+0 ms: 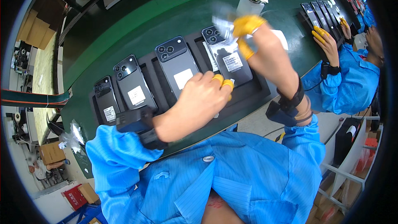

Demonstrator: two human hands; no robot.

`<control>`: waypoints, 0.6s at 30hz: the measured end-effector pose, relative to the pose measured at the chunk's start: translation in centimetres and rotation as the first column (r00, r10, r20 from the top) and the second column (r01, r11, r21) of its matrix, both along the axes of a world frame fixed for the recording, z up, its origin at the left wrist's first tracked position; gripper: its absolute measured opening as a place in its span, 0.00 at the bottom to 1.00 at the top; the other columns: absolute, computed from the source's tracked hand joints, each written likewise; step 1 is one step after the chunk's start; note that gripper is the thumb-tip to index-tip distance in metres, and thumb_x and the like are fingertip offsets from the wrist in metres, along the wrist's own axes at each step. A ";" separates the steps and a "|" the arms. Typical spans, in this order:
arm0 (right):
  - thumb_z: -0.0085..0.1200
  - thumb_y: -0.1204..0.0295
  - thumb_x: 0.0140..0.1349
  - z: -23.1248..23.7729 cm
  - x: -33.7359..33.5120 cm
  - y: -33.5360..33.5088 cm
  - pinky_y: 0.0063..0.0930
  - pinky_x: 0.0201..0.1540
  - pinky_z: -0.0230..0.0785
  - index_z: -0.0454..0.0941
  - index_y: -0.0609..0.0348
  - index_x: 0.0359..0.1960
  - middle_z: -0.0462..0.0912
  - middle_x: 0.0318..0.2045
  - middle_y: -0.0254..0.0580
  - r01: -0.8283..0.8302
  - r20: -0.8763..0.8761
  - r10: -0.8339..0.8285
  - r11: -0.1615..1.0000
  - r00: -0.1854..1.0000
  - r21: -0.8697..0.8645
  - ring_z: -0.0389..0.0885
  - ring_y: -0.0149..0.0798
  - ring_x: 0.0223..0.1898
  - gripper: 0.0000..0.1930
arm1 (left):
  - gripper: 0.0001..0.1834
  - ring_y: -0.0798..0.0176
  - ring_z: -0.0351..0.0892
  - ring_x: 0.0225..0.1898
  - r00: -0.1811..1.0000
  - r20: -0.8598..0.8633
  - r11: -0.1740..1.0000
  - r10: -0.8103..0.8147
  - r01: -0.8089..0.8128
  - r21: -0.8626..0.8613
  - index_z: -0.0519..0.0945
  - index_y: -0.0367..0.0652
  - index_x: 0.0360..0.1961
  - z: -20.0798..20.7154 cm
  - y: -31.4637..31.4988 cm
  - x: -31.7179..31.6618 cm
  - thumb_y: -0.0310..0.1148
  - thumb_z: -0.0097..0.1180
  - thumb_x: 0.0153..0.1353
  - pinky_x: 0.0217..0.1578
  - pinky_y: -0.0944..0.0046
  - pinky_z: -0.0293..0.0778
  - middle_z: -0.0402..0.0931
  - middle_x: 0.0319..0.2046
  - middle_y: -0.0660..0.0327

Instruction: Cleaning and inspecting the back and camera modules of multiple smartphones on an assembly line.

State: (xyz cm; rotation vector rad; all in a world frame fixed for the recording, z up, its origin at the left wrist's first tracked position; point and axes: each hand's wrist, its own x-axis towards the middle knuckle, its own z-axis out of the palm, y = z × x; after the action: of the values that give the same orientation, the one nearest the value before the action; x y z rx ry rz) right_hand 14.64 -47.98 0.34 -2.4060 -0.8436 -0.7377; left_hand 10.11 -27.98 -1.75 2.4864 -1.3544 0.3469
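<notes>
Gripping film (224, 25), right hand (260, 35) hovers by tray's (197, 45) edge; green table (287, 16) beyond.

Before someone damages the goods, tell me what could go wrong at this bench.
The right hand holds a motion-blurred piece of clear film above the rightmost phone; it might brush that phone's cameras.
The bulky black wrist device on the left arm looks close to the second phone from the left; it could bump it.
The container stands beyond the right hand; a wide swing might tip it.
</notes>
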 end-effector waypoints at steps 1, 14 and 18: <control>0.58 0.83 0.48 -1.3 -0.6 -0.3 0.33 0.48 0.70 0.74 0.61 0.36 0.78 0.42 0.48 -0.011 -0.112 0.002 0.997 0.994 -0.078 0.76 0.51 0.45 0.12 | 0.10 0.59 0.75 0.29 1.000 -0.005 1.000 -0.006 0.006 0.020 0.74 0.41 0.27 -0.5 -0.8 0.2 0.35 0.60 0.49 0.29 0.61 0.72 0.73 0.23 0.59; 0.63 0.76 0.45 -3.7 -1.3 -2.4 0.36 0.52 0.66 0.75 0.70 0.40 0.75 0.46 0.56 -0.289 -0.425 0.235 0.955 0.874 -0.064 0.73 0.54 0.48 0.19 | 0.05 0.51 0.76 0.24 0.992 -0.123 0.998 -0.017 0.010 -0.059 0.73 0.40 0.23 0.6 -2.3 2.7 0.30 0.55 0.49 0.25 0.55 0.72 0.72 0.18 0.55; 0.59 0.77 0.49 -3.9 1.0 -3.3 0.38 0.44 0.71 0.77 0.69 0.33 0.79 0.33 0.53 -0.254 -0.497 0.209 0.967 0.842 -0.024 0.77 0.54 0.38 0.10 | 0.06 0.46 0.77 0.29 0.934 -0.291 0.975 -0.209 0.222 0.010 0.70 0.35 0.28 -0.5 -1.2 2.4 0.27 0.52 0.54 0.31 0.53 0.74 0.75 0.25 0.49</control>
State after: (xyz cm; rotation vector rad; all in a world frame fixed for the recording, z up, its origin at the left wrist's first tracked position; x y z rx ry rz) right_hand 15.63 -51.32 -3.59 -2.3466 -0.9354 0.0196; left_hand 12.46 -29.13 -2.26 2.2782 -1.5000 -0.0922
